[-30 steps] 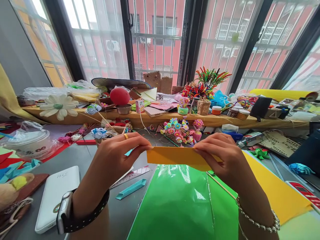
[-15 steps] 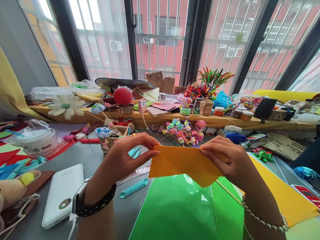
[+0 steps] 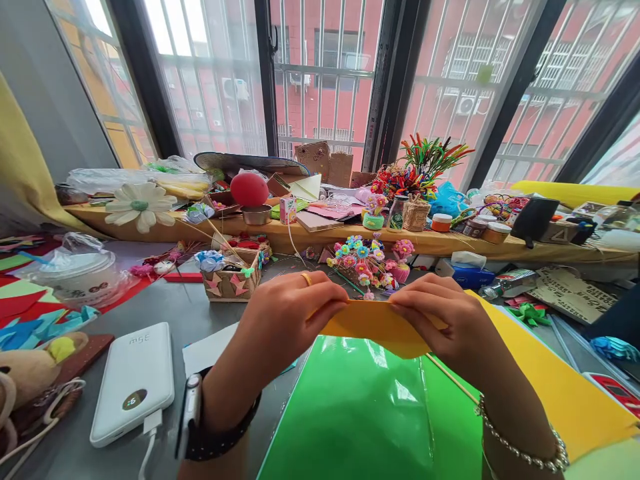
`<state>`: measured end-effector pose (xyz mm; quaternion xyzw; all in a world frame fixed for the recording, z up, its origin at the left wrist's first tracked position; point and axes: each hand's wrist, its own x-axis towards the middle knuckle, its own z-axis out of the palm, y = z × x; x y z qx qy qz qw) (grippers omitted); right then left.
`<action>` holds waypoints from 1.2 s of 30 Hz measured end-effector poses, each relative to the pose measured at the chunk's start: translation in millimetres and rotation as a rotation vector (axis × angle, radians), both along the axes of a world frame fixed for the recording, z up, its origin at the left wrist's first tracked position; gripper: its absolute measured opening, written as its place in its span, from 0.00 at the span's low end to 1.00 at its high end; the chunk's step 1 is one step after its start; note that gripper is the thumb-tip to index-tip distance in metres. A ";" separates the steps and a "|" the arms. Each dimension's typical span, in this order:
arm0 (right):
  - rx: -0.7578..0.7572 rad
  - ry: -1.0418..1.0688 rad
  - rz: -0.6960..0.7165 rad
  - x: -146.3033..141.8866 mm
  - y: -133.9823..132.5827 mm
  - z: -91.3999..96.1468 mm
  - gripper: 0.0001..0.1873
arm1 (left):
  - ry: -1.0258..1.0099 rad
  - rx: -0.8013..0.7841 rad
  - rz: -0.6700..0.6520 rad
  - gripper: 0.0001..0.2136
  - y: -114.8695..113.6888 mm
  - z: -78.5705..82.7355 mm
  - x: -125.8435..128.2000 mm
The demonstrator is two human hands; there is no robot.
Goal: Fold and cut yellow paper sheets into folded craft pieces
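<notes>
Both my hands hold a folded piece of orange paper (image 3: 377,327) by its top edge, above a glossy green sheet (image 3: 345,413). My left hand (image 3: 295,313) pinches the edge between thumb and fingers, a ring on one finger and a watch on the wrist. Close by on the right, my right hand (image 3: 440,310) grips the same edge in a pinch; a beaded bracelet circles that wrist. Much of the paper's left part is hidden behind my left hand. Beside my left forearm shows a white piece of paper (image 3: 210,347).
A white power bank (image 3: 133,383) with a cable lies at left, near a lidded plastic cup (image 3: 77,277). A cardboard box (image 3: 233,283) and crocheted flowers (image 3: 363,257) stand behind my hands. Yellow paper (image 3: 545,367) and a thin stick (image 3: 453,380) lie at right.
My left hand has moved right along the orange paper's top edge, closer to my right hand. Less orange paper shows, and the white paper has come into view beside my left forearm.
</notes>
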<state>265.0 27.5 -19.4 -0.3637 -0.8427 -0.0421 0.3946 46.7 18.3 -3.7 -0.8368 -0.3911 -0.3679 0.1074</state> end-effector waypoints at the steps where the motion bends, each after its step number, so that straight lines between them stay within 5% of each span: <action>1: 0.012 -0.011 -0.005 0.0 -0.2 0.0 0.06 | 0.018 0.029 0.001 0.05 0.1 -0.9 1.6; 11: 0.215 -0.086 -0.302 33.3 17.8 -7.5 0.06 | -0.003 0.172 0.171 0.08 1.2 2.8 -31.5; 16: 0.355 0.038 -0.483 27.4 17.3 -5.7 0.09 | 0.014 0.177 0.193 0.07 3.4 0.2 -25.8; 21: 0.199 0.021 -0.178 -15.6 3.7 -4.2 0.16 | -0.002 0.125 0.064 0.06 2.0 -3.1 -4.6; 24: 0.116 0.032 -0.057 -28.4 -1.7 -4.9 0.05 | -0.030 0.066 0.012 0.05 0.8 -3.2 2.0; 31: 0.061 0.029 -0.042 -9.0 -6.0 1.9 0.05 | -0.125 -0.002 -0.057 0.04 2.5 1.6 -18.5; 36: 0.092 0.004 -0.112 -4.4 -7.5 0.4 0.06 | -0.202 0.139 0.103 0.03 0.3 3.3 -25.2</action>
